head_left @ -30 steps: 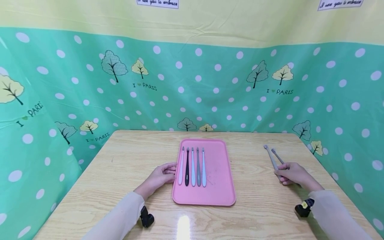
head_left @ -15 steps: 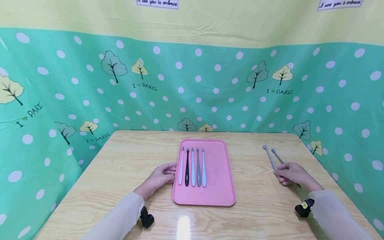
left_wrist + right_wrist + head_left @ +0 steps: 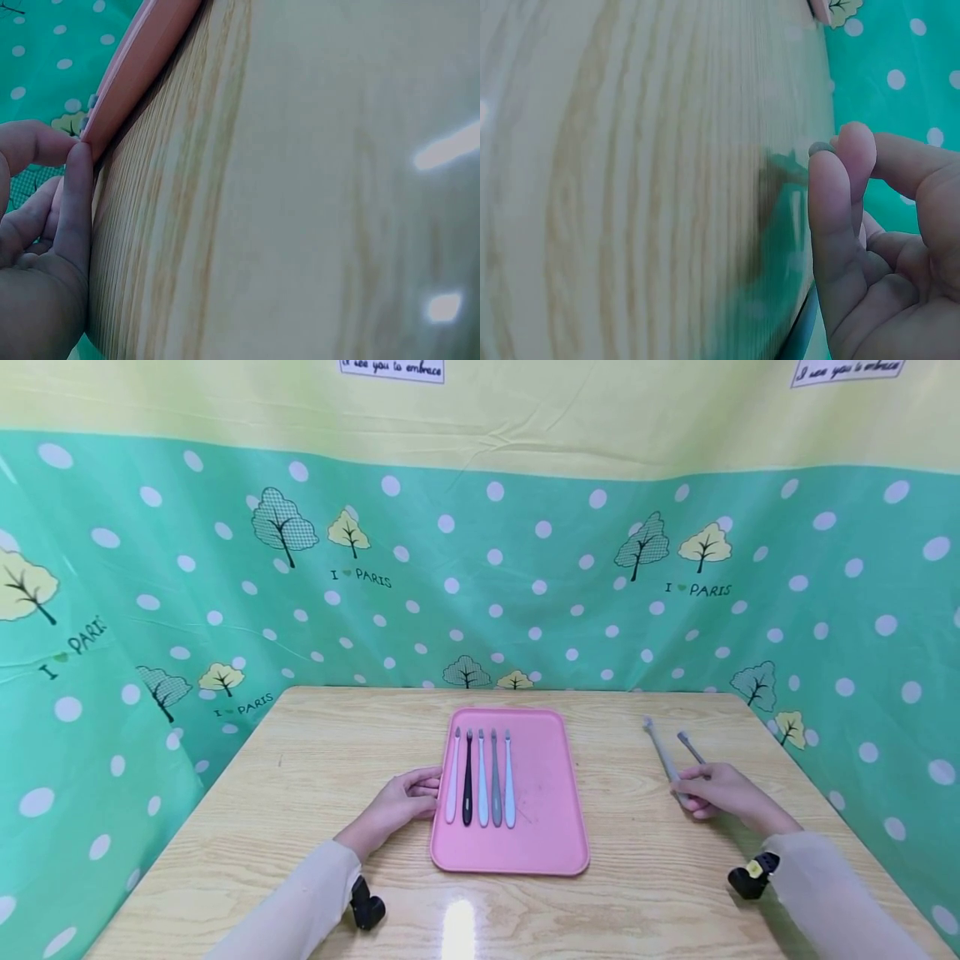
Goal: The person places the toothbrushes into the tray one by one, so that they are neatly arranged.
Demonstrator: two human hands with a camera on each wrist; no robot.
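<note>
My left hand pinches the left edge of a pink tray; in the left wrist view, the thumb and a finger meet at the tray's rim. On the tray's left half lies a row of several slim cuticle trimmers, in pale, black and grey, heads pointing away. At the right, my right hand pinches a light grey cuticle trimmer near its lower end. Its rounded end peeks out between thumb and finger in the right wrist view. A darker grey cuticle trimmer lies beyond, partly hidden by that hand.
A wooden table carries everything. Green dotted cloth hangs behind it and at both sides. Wood shows between the tray and my right hand. A black wrist camera sits on each sleeve.
My right hand has moved a little left with the light grey cuticle trimmer, widening the gap to the darker one. My left hand and the tray have stayed put.
</note>
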